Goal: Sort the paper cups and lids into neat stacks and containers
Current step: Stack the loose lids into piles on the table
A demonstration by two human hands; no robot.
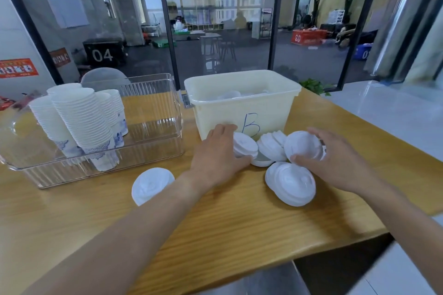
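White plastic lids lie in small piles on the wooden table in front of a cream bin marked "B" (242, 103), which holds a few lids inside. My left hand (218, 155) grips a short stack of lids (244, 145) near the bin's front wall. My right hand (335, 158) closes around another lid stack (303, 145). Between them sits a tilted pile of lids (272, 146). A further stack (291, 183) lies near my right wrist, and a lone stack (151, 184) lies to the left. Tall stacks of white paper cups (81, 120) stand in a clear tray (153, 151).
The table's front edge (263, 263) runs close below my forearms, its right edge beside a white ledge. A glass wall stands behind the bin and tray. A green plant (314, 86) peeks behind the bin's right corner.
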